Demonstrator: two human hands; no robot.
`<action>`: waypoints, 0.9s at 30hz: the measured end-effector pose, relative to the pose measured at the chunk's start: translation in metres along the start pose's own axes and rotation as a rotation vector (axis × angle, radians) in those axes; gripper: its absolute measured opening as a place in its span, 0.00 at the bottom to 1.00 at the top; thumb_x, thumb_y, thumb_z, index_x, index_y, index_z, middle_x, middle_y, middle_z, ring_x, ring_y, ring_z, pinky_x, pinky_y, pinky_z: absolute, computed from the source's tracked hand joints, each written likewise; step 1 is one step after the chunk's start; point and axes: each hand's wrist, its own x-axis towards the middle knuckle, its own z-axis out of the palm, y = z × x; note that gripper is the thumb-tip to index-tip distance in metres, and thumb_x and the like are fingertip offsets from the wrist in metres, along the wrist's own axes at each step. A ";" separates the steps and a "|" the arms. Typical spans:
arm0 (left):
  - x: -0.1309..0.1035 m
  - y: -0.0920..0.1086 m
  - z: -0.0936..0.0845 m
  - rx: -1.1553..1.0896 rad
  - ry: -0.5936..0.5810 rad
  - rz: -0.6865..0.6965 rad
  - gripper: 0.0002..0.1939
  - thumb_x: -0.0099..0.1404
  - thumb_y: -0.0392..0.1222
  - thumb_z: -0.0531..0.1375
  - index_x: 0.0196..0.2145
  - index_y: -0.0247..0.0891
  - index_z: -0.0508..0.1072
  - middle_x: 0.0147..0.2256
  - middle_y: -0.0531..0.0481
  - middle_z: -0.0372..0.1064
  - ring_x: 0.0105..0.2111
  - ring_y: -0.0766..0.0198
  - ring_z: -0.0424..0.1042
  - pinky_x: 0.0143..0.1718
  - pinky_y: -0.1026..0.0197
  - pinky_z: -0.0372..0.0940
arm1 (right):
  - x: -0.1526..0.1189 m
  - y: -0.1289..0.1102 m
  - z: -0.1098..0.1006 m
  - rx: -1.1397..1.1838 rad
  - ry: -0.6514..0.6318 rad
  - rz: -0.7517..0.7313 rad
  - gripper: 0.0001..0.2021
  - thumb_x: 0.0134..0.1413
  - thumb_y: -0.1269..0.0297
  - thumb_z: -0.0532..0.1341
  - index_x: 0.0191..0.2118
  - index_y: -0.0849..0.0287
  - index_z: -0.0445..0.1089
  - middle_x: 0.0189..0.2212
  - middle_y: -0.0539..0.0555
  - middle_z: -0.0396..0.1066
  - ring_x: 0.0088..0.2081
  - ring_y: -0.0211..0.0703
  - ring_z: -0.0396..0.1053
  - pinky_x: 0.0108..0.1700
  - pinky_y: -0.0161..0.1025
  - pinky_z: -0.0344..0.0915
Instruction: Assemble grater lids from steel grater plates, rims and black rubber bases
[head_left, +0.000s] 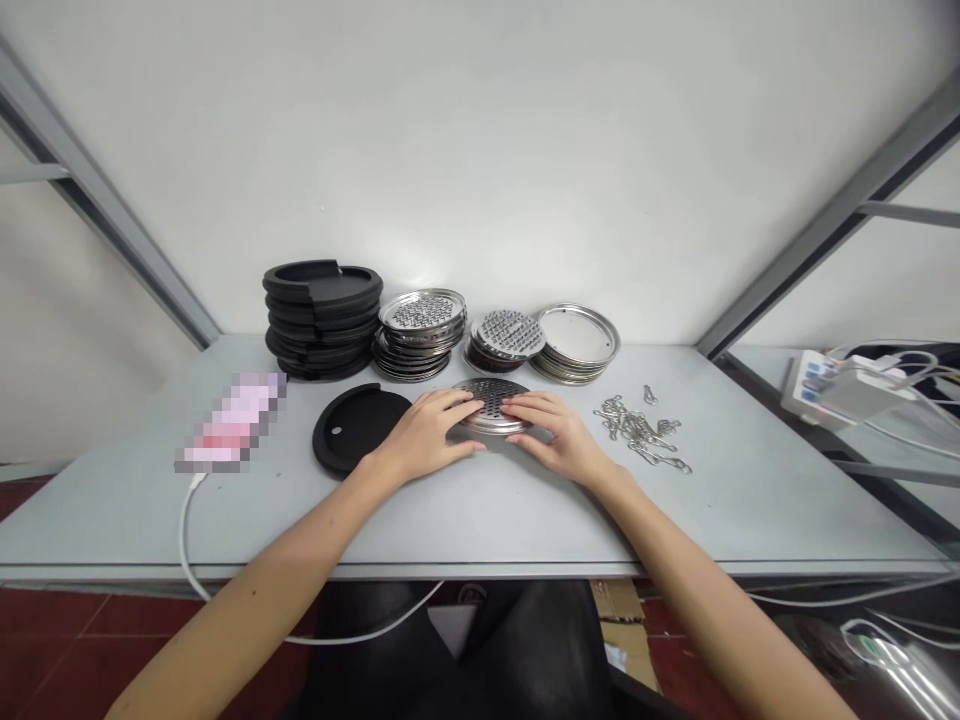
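Observation:
A round metal disc with a perforated centre [491, 395] lies on the grey table in front of me. My left hand [431, 432] rests on its left side, fingertips on the perforated part and thumb at the near rim. From the right, my right hand [559, 436] touches the same disc, its fingers extended over the top and its thumb by the near rim. Both hands have their fingers apart and neither wraps round the disc. Just left of it, partly behind my left hand, lies a black round tray [356, 430] with a small hole.
Along the wall stand stacked black trays [324, 325], rimmed perforated discs [421, 330], patterned plates [508, 335] and plain metal lids [579, 335]. Metal clips [636, 425] lie to the right. A blurred phone [234, 425] with a white cable is at the left; a power strip [847, 388] is far right.

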 end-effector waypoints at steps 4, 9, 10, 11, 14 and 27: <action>0.000 -0.001 0.000 0.063 0.010 -0.001 0.20 0.66 0.41 0.61 0.55 0.38 0.70 0.53 0.42 0.70 0.54 0.52 0.69 0.54 0.48 0.65 | 0.001 -0.003 0.001 -0.048 0.030 0.002 0.18 0.59 0.62 0.62 0.55 0.54 0.68 0.49 0.58 0.74 0.53 0.52 0.69 0.55 0.55 0.67; 0.001 0.001 0.000 0.027 -0.009 -0.003 0.22 0.65 0.46 0.62 0.55 0.36 0.71 0.54 0.41 0.70 0.56 0.51 0.68 0.55 0.48 0.65 | 0.000 -0.004 0.000 -0.043 0.002 -0.010 0.18 0.58 0.61 0.63 0.54 0.55 0.69 0.49 0.58 0.74 0.52 0.52 0.69 0.53 0.54 0.67; 0.001 0.001 0.000 0.019 -0.008 -0.013 0.23 0.65 0.48 0.62 0.55 0.37 0.71 0.54 0.41 0.70 0.56 0.51 0.68 0.55 0.48 0.65 | 0.000 -0.004 0.000 -0.048 -0.008 -0.014 0.17 0.58 0.61 0.63 0.53 0.55 0.69 0.48 0.58 0.74 0.52 0.52 0.69 0.53 0.54 0.68; 0.000 0.002 0.000 0.014 -0.008 -0.022 0.23 0.64 0.50 0.62 0.54 0.37 0.71 0.54 0.40 0.70 0.56 0.51 0.68 0.55 0.47 0.65 | 0.001 -0.004 0.000 -0.055 -0.018 -0.017 0.18 0.58 0.61 0.63 0.53 0.55 0.69 0.48 0.58 0.74 0.51 0.52 0.69 0.52 0.53 0.68; 0.000 0.003 0.000 0.014 -0.021 -0.035 0.24 0.64 0.53 0.61 0.54 0.38 0.72 0.54 0.40 0.70 0.56 0.50 0.68 0.55 0.46 0.65 | 0.001 -0.005 0.000 -0.074 -0.035 -0.018 0.18 0.58 0.61 0.63 0.53 0.56 0.69 0.48 0.58 0.74 0.50 0.52 0.69 0.51 0.53 0.68; -0.001 0.002 0.005 0.115 -0.016 0.046 0.23 0.65 0.51 0.60 0.53 0.35 0.72 0.52 0.39 0.71 0.54 0.47 0.69 0.53 0.47 0.68 | -0.002 -0.006 0.003 -0.161 0.050 -0.042 0.15 0.53 0.62 0.65 0.47 0.57 0.71 0.44 0.58 0.77 0.48 0.51 0.73 0.49 0.50 0.70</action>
